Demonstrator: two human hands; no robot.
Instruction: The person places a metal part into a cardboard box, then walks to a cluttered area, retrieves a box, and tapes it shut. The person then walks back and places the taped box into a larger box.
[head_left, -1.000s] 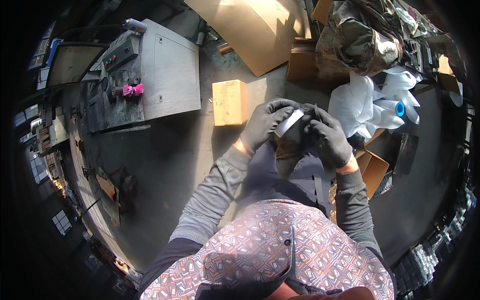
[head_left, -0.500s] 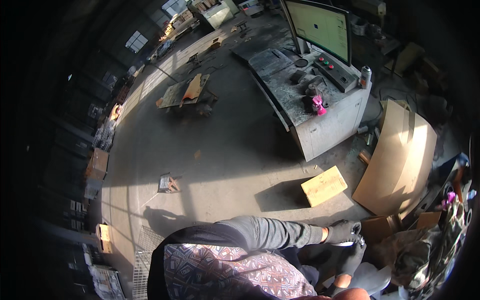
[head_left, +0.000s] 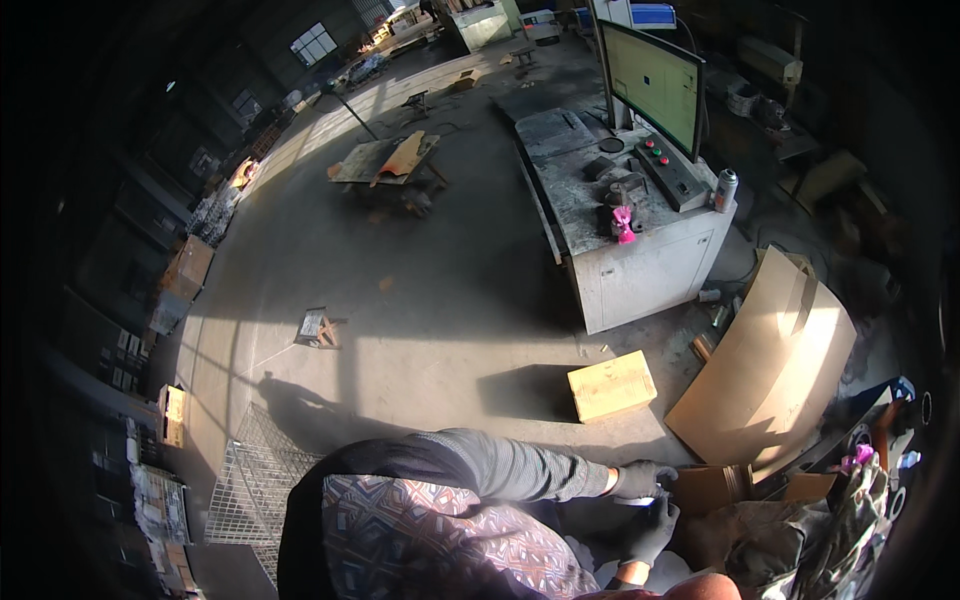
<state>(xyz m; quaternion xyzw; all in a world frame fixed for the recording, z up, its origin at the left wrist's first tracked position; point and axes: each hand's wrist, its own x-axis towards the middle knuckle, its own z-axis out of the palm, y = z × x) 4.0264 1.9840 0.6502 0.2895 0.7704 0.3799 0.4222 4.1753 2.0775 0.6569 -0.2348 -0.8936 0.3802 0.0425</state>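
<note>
Grey-white cabinet (head_left: 650, 272) at two o'clock from middle of view. Large brown cardboard sheet (head_left: 755, 375) just past three o'clock, partly sunlit. Lit monitor (head_left: 652, 85) at one o'clock, above cabinet top. Yellowish carton (head_left: 612, 388) on floor, four o'clock. Dark-gloved left hand (head_left: 637, 480) near five o'clock, fingers curled. Dark-gloved right hand (head_left: 650, 535) at five o'clock, just below left; cannot tell whether pinching. Small white piece (head_left: 635, 501) at five o'clock, between hands, pinched by left fingers.

head, left fisheye | from above wearer's shirt (head_left: 430, 535) | faces down and outward, turned left of the reaching sleeve (head_left: 525, 465) | shirt near, floor (head_left: 440, 375) between, window (head_left: 313, 44) far left
</note>
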